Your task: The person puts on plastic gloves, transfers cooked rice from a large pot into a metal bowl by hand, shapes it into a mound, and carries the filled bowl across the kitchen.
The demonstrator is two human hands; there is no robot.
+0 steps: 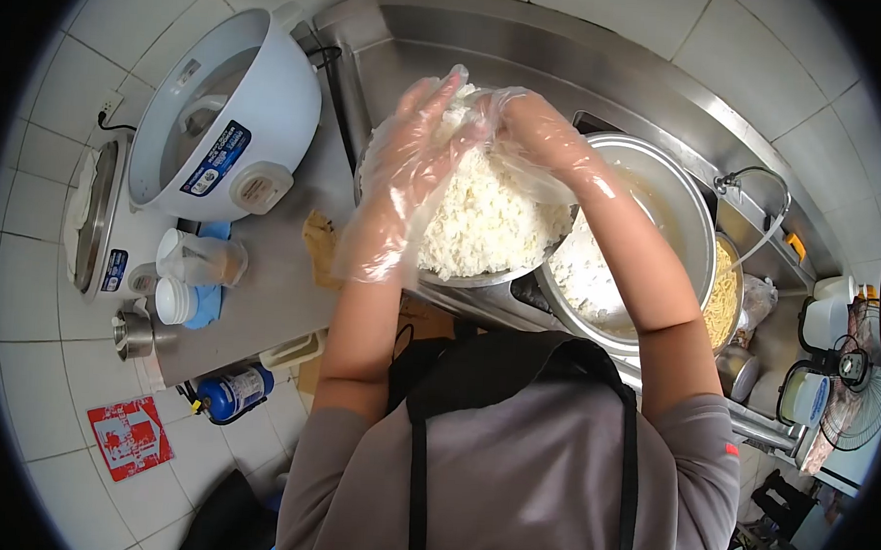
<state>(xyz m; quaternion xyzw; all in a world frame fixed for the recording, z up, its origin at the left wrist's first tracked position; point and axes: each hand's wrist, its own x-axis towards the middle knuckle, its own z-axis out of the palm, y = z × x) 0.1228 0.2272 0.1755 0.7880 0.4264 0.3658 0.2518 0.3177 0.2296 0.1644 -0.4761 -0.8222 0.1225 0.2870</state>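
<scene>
A wide metal bowl (pixel 480 281) holds a heaped mound of cooked white rice (pixel 492 218). Both my hands are above its far side, in loose clear plastic gloves. My left hand (pixel 425 132) is upright with fingers stretched, its palm turned to the right, beside some rice. Close against it, my right hand (pixel 526 126) has its fingers bent toward the left palm; the wrinkled plastic hides whether rice is in them. To the right, under my right forearm, stands a large metal pot (pixel 694 212) with more white rice and cloudy liquid inside.
On the left counter stand a large rice cooker (pixel 296 102), clear plastic containers (pixel 215 260) and a yellowish cloth (pixel 319 248). A bowl of yellow strands (pixel 723 292) and a thin hose (pixel 783 206) lie right of the pot. A fan (pixel 851 367) is at far right.
</scene>
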